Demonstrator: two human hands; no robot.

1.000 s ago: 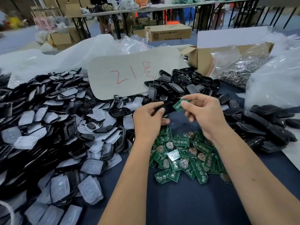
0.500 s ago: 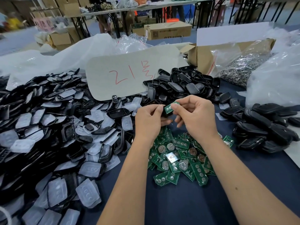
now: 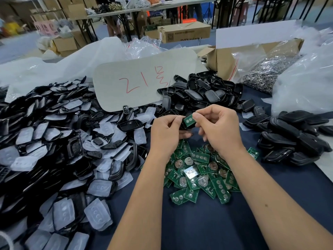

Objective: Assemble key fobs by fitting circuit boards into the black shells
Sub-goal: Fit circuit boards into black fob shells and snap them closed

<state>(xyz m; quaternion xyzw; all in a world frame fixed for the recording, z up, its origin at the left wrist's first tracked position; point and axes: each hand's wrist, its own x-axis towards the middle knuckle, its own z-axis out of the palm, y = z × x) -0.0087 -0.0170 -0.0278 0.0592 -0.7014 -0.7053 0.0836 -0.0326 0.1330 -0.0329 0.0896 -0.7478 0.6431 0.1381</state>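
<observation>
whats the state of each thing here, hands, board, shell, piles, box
left hand: grips the black shell
right hand: pinches the circuit board
circuit board: tilted, partly in the shell, not seated flat
black shell: held above the table, open side up
pile of circuit boards: loose, heaped on the table
pile of shells with clear pads: loose, jumbled
cardboard box: open, bag of metal parts inside
</observation>
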